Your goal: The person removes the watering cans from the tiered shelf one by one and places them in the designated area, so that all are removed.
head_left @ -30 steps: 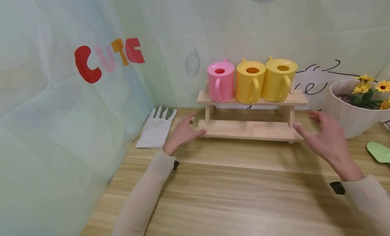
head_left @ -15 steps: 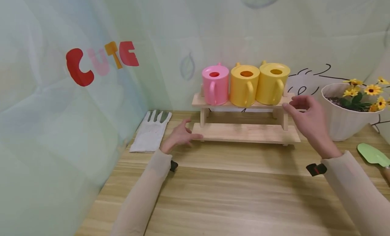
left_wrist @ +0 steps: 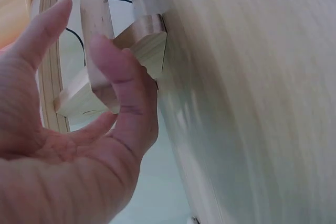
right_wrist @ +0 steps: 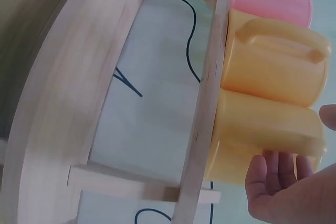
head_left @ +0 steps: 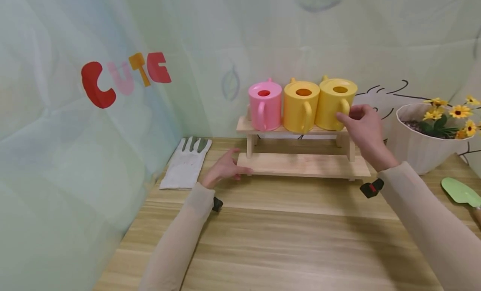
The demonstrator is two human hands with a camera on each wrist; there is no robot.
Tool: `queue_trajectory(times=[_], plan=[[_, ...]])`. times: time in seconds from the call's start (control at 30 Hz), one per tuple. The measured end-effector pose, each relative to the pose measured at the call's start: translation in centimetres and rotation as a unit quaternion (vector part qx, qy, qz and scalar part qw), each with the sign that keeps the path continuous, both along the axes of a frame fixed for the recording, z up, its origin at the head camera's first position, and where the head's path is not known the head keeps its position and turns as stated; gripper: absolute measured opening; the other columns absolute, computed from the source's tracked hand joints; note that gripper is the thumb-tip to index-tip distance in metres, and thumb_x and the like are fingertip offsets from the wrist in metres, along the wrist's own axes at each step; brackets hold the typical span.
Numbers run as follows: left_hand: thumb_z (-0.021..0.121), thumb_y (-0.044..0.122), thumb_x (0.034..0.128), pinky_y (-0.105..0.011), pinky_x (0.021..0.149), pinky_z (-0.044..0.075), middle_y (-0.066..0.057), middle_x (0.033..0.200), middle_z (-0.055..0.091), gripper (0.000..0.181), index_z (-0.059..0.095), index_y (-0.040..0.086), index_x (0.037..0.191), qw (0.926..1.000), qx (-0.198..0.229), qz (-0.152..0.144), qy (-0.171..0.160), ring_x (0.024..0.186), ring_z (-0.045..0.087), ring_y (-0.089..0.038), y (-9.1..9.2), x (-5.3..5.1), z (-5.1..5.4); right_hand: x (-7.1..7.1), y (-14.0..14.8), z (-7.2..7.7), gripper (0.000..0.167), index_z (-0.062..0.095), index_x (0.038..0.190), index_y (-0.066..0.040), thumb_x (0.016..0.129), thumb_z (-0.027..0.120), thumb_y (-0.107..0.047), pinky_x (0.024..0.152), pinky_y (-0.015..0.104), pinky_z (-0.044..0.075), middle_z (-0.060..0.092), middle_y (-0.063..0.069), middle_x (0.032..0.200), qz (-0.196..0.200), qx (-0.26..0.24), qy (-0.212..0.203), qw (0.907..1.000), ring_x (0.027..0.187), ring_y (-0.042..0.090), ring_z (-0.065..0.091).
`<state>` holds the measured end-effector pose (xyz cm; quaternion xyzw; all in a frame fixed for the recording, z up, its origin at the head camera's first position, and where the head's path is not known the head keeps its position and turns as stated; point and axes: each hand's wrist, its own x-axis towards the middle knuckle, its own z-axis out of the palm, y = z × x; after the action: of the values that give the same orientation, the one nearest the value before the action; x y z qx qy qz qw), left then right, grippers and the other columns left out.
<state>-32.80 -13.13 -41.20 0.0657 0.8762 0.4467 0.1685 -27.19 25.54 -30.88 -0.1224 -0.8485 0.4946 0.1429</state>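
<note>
On the upper board of a two-tier wooden stand [head_left: 300, 165] stand a pink watering can [head_left: 271, 111] and two yellow ones. My right hand [head_left: 366, 128] is at the handle of the rightmost yellow watering can [head_left: 327, 103]. In the right wrist view its fingertips meet the side of that handle, while the thumb stands out in front, apart from it. My left hand [head_left: 225, 166] is spread around the left end of the lower board, thumb and index finger apart. Whether it bears on the wood cannot be told. The middle yellow watering can [head_left: 294, 109] stands between the others.
A white garden glove [head_left: 186, 163] lies on the table at the left. At right stand a white pot [head_left: 417, 145] with yellow flowers [head_left: 459, 112] and, nearer, a green trowel [head_left: 459, 191]. Printed cloth [head_left: 210, 40] hangs behind the stand.
My right hand has moved left and slightly up from beside the flower pot to the rightmost can's handle. The left hand has settled at the stand's lower end. The cans stay put.
</note>
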Motion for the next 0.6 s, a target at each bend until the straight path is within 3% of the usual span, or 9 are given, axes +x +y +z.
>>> queue_trajectory(times=[0.2,0.4,0.6], plan=[[0.094,0.021,0.0879,-0.026,0.068,0.059,-0.014,0.105,0.065,0.102,0.034,0.009,0.169,0.9999,-0.007,0.01,0.001,0.063,0.064,-0.013,0.5,0.1,-0.2,-1.0,-0.7,-0.1,0.059,0.057,0.141,-0.001,0.108,0.061,-0.05,0.088,0.018,0.049,0.058,0.001,0.122,-0.008,-0.025,-0.002,0.9997,0.108,0.014,0.053],[0.096,0.019,0.0865,-0.026,0.071,0.056,-0.012,0.099,0.066,0.099,0.038,0.008,0.166,0.9997,-0.011,0.017,0.015,0.062,0.066,-0.012,0.7,-0.1,-0.2,-1.7,-1.0,0.2,0.041,0.065,0.125,-0.009,0.111,0.056,-0.046,0.099,0.024,0.052,0.065,-0.013,0.096,0.013,-0.088,0.011,0.996,0.1,0.01,0.061],[0.097,0.018,0.0851,-0.027,0.076,0.055,-0.008,0.091,0.065,0.099,0.04,0.008,0.166,0.9995,-0.008,0.026,0.018,0.06,0.066,-0.011,0.6,-0.3,-0.2,-2.4,-1.3,0.4,0.03,0.07,0.106,-0.005,0.112,0.052,-0.029,0.082,0.016,0.062,0.067,-0.015,0.075,0.045,-0.161,0.058,0.9842,0.075,0.002,0.07]])
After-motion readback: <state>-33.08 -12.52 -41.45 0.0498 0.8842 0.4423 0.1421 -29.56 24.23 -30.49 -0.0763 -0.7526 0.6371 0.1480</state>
